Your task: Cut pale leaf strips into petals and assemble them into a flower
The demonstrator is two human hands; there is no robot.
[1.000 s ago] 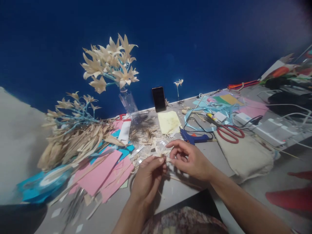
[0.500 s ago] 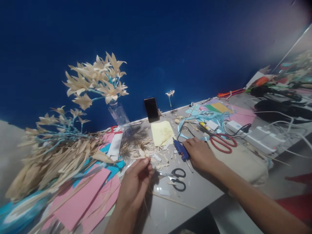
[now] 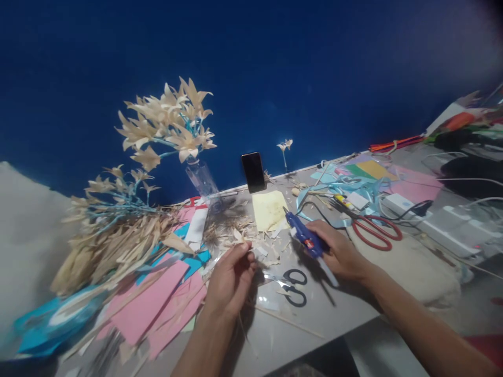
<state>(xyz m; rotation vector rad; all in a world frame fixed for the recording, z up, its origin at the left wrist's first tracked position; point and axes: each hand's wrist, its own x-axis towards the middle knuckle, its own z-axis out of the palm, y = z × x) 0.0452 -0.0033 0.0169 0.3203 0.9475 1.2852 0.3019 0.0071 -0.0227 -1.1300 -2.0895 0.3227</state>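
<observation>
My left hand (image 3: 231, 277) is closed in a pinch above the littered table, with a small pale husk piece (image 3: 238, 235) showing at its fingertips. The fingers hide most of that piece. Lifted off the tabletop, a blue glue gun (image 3: 306, 236) with a glue stick out of its rear end is gripped by my right hand (image 3: 341, 251). Its nozzle points up and left, toward a yellow paper sheet (image 3: 264, 207). Between my hands lie black-handled scissors (image 3: 294, 287), their blades toward my left hand.
Husk flowers (image 3: 165, 123) stand in a clear bottle (image 3: 202, 180) at back left. A dark phone (image 3: 253, 172) leans on the wall. Pink sheets (image 3: 151, 301) and dried husks (image 3: 113, 243) lie left. Red-handled scissors (image 3: 377, 232), a beige cloth (image 3: 408, 267) and a power strip (image 3: 448, 230) lie right.
My right hand has picked the glue gun up off the table and turned it slightly. My left hand keeps its pinch and has risen a little. The view has shifted left.
</observation>
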